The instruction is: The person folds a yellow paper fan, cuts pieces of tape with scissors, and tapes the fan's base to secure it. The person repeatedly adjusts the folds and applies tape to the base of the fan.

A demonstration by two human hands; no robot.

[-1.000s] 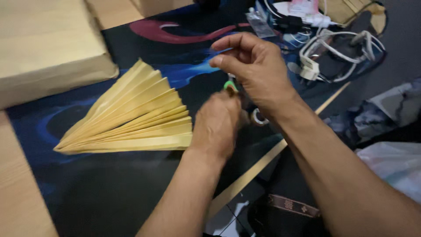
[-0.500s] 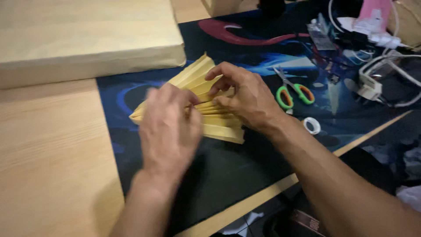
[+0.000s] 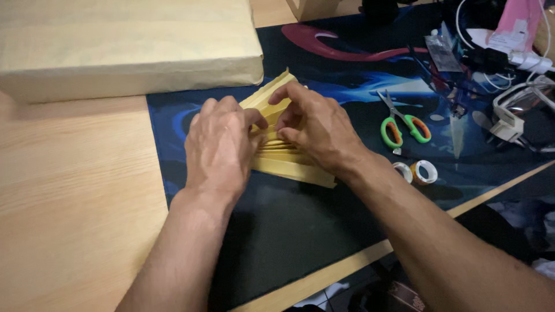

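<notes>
**Pleated paper fan held under both hands on the desk mat**

Nearest, bare wooden desk (image 3: 63,219) is seen along the left side and the near edge. A dark printed mat (image 3: 300,231) is laid over the desk's middle and right. On the mat's left part, a yellow pleated paper fan (image 3: 292,167) is pressed flat: the left hand (image 3: 222,144) is closed down over its left portion, and the right hand (image 3: 315,124) is pinched on its folds with bent fingers. Further right, two small tape rolls (image 3: 416,171) and green-handled scissors (image 3: 402,124) are placed. At the far left corner, a large paper-wrapped package (image 3: 127,43) is set; cables and chargers (image 3: 509,63) are heaped at the far right corner.
</notes>
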